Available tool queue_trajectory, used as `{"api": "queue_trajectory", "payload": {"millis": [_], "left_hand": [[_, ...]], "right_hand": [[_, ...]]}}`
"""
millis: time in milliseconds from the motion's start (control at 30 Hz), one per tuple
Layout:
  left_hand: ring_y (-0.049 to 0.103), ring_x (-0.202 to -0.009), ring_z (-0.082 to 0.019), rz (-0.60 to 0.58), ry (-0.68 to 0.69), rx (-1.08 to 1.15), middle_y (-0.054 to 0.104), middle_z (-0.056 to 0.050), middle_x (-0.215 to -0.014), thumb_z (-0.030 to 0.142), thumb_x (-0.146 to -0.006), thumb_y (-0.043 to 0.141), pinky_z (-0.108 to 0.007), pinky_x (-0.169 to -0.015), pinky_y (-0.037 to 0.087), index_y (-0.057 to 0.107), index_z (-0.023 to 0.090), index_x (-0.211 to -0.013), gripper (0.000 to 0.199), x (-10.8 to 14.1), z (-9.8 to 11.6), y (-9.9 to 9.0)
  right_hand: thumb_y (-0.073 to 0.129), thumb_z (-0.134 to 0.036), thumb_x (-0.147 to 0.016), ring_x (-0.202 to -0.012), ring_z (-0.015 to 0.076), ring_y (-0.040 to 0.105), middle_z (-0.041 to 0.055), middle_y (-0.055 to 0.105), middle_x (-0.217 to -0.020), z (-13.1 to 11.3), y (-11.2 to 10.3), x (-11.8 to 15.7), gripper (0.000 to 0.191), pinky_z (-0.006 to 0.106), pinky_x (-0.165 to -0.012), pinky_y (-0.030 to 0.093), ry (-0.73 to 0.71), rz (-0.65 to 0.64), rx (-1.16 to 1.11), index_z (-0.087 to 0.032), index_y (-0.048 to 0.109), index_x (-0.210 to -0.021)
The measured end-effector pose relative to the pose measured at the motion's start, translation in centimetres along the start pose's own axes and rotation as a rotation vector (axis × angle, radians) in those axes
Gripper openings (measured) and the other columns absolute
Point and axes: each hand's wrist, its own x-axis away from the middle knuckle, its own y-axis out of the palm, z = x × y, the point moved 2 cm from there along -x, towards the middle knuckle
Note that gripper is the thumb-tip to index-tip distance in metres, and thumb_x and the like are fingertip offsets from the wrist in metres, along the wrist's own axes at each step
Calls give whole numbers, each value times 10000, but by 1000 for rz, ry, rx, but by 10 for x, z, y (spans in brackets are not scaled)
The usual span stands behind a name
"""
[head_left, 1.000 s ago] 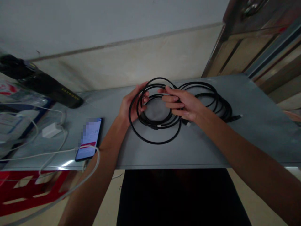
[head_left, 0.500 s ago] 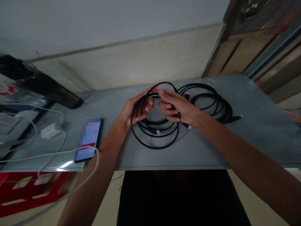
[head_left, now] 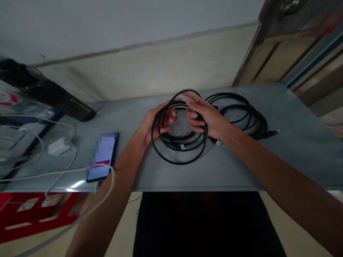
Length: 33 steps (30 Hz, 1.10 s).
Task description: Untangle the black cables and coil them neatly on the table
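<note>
A black cable [head_left: 182,163] lies in loose loops between my hands, over the grey table [head_left: 160,175]. My left hand [head_left: 158,121] is wrapped round the left side of the loops, its fingertips curling inside them. On the right side, my right hand [head_left: 200,114] is closed round the same loops, with its index finger and thumb near the top. A connector with a pale tip [head_left: 182,146] shows inside the lower loops. Just right of my right hand, a second coiled black cable [head_left: 258,123] rests on the table, its plug pointing right.
At the left are a phone [head_left: 103,157] with a lit screen, a white charger [head_left: 59,146] with white cords, and a black bottle-shaped object [head_left: 59,96] leaning over the table. A white cord crosses my left forearm. The wall [head_left: 160,71] stands behind the table.
My right hand has shifted slightly up and right, with its index finger raised toward the top of the loops. The lower loop sits a little higher. The whole view has shifted slightly.
</note>
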Motion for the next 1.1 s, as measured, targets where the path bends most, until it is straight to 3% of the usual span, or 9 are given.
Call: {"api": "queue_trajectory", "payload": {"millis": [200,333,467,600,800,1100], "left_hand": [[628,-608,-153,3,-6,-9,696,-39,-793,375,-1044,749,-172,-343,318,746,185,-1210,252,-1,-1,1],[625,-634,-147,-22,5,-2,713,-55,-827,326,-1092,654,-186,-357,346,757,164,-1066,193,0,-1,-1],[647,-638,-162,-21,-11,32,723,-61,-829,339,-1132,563,-204,-352,386,774,150,-1205,292,1,0,-1],[663,-593,-170,50,-20,39,715,-45,-788,424,-1121,602,-205,-339,385,746,186,-1375,377,1,1,3],[656,-569,-171,39,-13,56,709,-52,-759,641,-1103,606,-204,-329,369,767,172,-1323,542,6,4,11],[614,-561,-138,94,27,-7,689,-33,-736,507,-1065,715,-169,-342,279,774,185,-1291,398,3,4,7]], "right_hand": [[868,-397,-978,-481,78,300,-145,478,-702,1,-1,-1,517,191,-435,213,10,57,-37,-347,527,-1363],[884,-404,-965,-484,78,293,-144,483,-709,1,-2,-2,535,200,-442,223,-22,45,-42,-360,533,-1366],[911,-412,-938,-490,79,288,-143,495,-726,0,-3,-3,576,203,-453,236,-54,45,-43,-381,534,-1373],[909,-412,-930,-497,79,299,-136,503,-739,-2,-3,-3,577,206,-458,242,-70,60,-29,-381,549,-1380],[890,-372,-942,-506,80,312,-133,497,-739,-3,-5,-4,581,210,-467,257,-84,86,-38,-367,551,-1414],[927,-415,-926,-493,72,323,-144,487,-732,-1,-9,-7,637,217,-462,258,-89,148,-56,-374,519,-1413]]}}
